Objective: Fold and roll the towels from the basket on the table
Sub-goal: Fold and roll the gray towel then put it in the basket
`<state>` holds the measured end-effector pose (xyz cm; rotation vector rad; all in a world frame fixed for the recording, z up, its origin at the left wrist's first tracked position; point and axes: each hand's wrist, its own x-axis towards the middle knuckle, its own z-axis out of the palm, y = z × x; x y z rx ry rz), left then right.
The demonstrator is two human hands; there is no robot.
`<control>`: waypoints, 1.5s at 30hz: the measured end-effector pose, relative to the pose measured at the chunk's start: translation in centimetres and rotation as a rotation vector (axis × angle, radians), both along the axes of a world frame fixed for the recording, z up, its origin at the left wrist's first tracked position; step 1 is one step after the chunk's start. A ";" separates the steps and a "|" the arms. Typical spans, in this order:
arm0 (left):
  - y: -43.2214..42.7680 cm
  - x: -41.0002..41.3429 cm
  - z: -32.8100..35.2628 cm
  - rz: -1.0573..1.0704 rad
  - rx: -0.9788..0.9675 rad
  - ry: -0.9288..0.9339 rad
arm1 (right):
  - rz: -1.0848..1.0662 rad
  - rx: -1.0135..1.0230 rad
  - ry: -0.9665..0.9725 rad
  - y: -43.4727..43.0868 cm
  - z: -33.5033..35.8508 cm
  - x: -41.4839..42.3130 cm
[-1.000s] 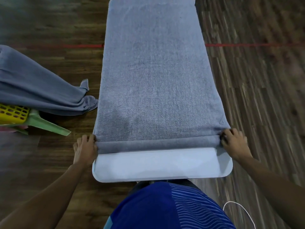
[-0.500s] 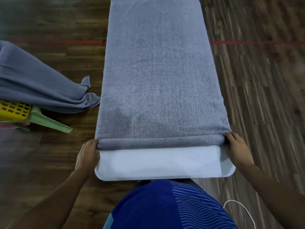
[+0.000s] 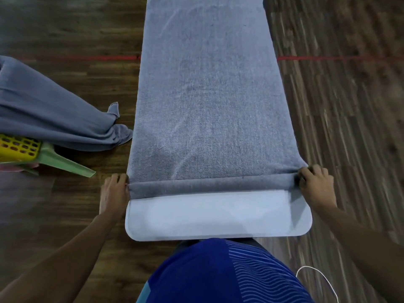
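A long grey-blue towel lies flat along a narrow pale table, covering all but the near end. Its near edge is turned into a thin roll running across the table's width. My left hand grips the roll's left end, fingers curled over it. My right hand grips the right end the same way. At the far left, a yellow basket holds another grey towel that drapes over its rim.
The basket rests on a green plastic stand on the dark wooden floor. A red line crosses the floor behind the table. A white cable hangs near my blue shirt at the bottom right.
The roll has moved slightly farther up the table with both hands, baring a bit more of the pale tabletop. Both hands keep hold of its ends.
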<state>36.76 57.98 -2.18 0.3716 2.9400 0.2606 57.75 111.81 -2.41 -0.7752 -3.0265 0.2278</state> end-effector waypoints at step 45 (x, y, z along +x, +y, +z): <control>1.3 -1.3 1.0 -0.005 -0.187 -0.112 | 0.006 -0.089 -0.312 0.1 1.7 -3.1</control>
